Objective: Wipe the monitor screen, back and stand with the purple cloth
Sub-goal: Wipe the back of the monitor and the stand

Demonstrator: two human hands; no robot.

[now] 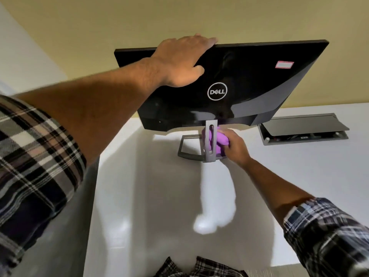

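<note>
The shiny black Dell monitor (229, 82) stands on the smooth white table (299, 166), its back facing us. The left hand (183, 60) grips its top edge, fingers curled over. The right hand (235, 145) squeezes the soft purple cloth (216, 142), bunched against the grey metal stand (210, 144).
</note>
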